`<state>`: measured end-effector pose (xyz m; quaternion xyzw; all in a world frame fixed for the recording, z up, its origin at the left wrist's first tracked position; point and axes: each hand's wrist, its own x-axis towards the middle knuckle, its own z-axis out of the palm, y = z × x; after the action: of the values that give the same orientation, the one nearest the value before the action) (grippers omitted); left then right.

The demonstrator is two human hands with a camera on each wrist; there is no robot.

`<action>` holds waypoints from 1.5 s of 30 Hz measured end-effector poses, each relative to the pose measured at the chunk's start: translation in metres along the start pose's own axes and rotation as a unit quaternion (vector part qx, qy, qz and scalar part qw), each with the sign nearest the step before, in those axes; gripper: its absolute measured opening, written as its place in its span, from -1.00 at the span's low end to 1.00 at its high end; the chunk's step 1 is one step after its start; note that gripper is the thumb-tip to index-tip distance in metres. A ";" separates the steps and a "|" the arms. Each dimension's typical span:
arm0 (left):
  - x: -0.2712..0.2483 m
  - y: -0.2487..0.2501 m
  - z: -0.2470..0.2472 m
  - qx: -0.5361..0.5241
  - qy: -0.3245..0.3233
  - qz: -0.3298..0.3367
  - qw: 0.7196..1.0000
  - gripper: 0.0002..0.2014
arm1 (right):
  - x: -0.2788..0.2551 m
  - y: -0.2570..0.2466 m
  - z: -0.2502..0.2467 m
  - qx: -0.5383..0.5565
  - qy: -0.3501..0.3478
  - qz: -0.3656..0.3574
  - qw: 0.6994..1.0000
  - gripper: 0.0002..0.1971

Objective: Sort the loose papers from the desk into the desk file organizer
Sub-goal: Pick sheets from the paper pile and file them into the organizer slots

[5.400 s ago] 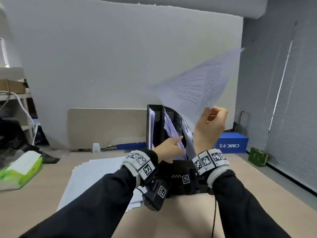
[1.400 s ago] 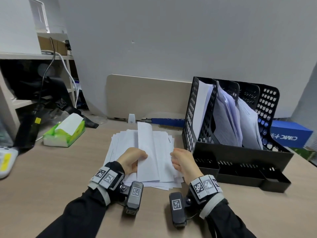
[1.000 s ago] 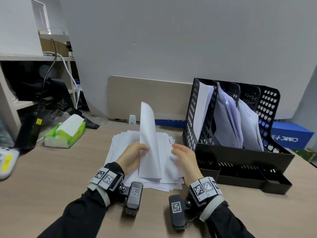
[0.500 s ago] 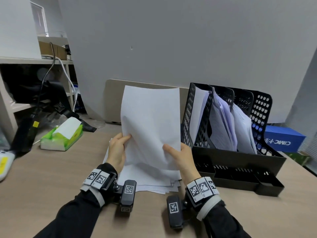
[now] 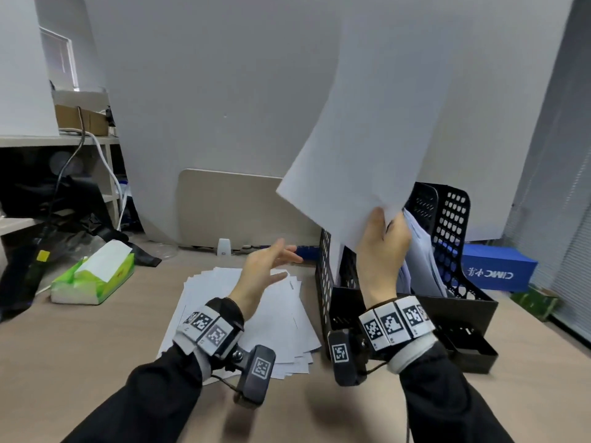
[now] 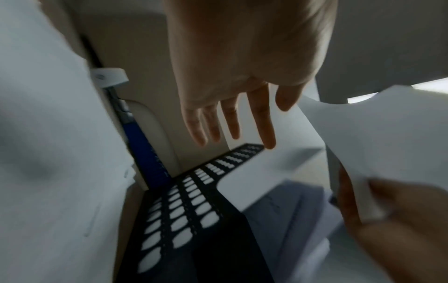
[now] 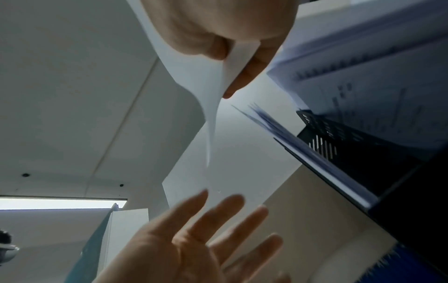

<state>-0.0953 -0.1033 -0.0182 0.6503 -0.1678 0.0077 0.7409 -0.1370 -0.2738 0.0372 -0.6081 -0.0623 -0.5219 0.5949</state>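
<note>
My right hand (image 5: 382, 233) pinches the lower corner of a white sheet (image 5: 383, 123) held high above the black mesh file organizer (image 5: 451, 225). The right wrist view shows the sheet (image 7: 206, 90) caught between thumb and fingers. The organizer's slots hold several papers (image 5: 419, 260). My left hand (image 5: 271, 260) hovers open, fingers straight, above the loose paper stack (image 5: 204, 295) on the desk, just left of the organizer. In the left wrist view the straight fingers (image 6: 230, 122) point toward the organizer's side wall (image 6: 189, 206).
A green tissue pack (image 5: 96, 276) lies at the left of the desk. A beige divider panel (image 5: 236, 206) stands behind the paper stack. A blue box (image 5: 495, 270) sits to the right beyond the organizer. Shelving with cables (image 5: 64, 174) fills the far left.
The sheet went from both hands in front of me up and right over the organizer. My left hand let go and opened; the right hand alone holds it now.
</note>
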 end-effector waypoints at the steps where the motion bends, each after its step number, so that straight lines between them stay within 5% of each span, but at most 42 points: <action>1: 0.000 0.003 0.012 0.042 -0.030 0.018 0.998 -0.63 | 0.004 -0.002 -0.004 -0.012 0.023 -0.018 0.999 -0.68; 4: 0.000 0.009 0.049 0.182 -0.121 0.072 0.973 -0.76 | 0.008 -0.008 -0.013 -0.027 0.062 -0.043 0.997 -0.73; 9: 0.004 0.019 0.087 0.310 -0.159 0.038 0.936 -0.36 | 0.009 -0.005 -0.021 -0.050 0.083 -0.037 0.995 -0.67; 15: -0.008 0.032 0.091 0.268 -0.135 0.013 0.954 -0.28 | 0.004 -0.008 -0.026 -0.119 0.115 -0.090 0.982 -0.57; 20: -0.010 0.035 0.087 0.236 -0.142 0.027 0.961 -0.34 | -0.002 -0.002 -0.016 -0.207 -0.009 -0.057 0.977 -0.56; 24: -0.004 0.031 0.085 0.229 -0.125 0.018 0.965 -0.55 | -0.009 0.011 -0.009 -0.364 -0.131 -0.012 0.922 -0.84; 27: -0.003 0.028 0.080 0.242 -0.124 0.015 0.962 -0.43 | -0.011 0.017 -0.009 -0.460 -0.136 0.000 0.877 -0.79; 34: -0.004 0.027 0.076 0.247 -0.133 0.001 0.960 -0.21 | -0.012 0.030 -0.014 -0.472 -0.144 0.037 0.869 -0.78; 39: -0.008 0.023 0.069 0.219 -0.127 0.009 0.967 -0.27 | -0.020 0.037 -0.018 -0.503 -0.245 0.116 0.821 -0.86; 45: -0.008 0.021 0.061 0.186 -0.095 0.027 0.978 -0.39 | -0.024 0.039 -0.017 -0.524 -0.187 0.062 0.829 -0.71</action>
<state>-0.1223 -0.1573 0.0054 0.7696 -0.2507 -0.0031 0.5872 -0.1300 -0.2847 -0.0101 -0.9171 0.1476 -0.3145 0.1953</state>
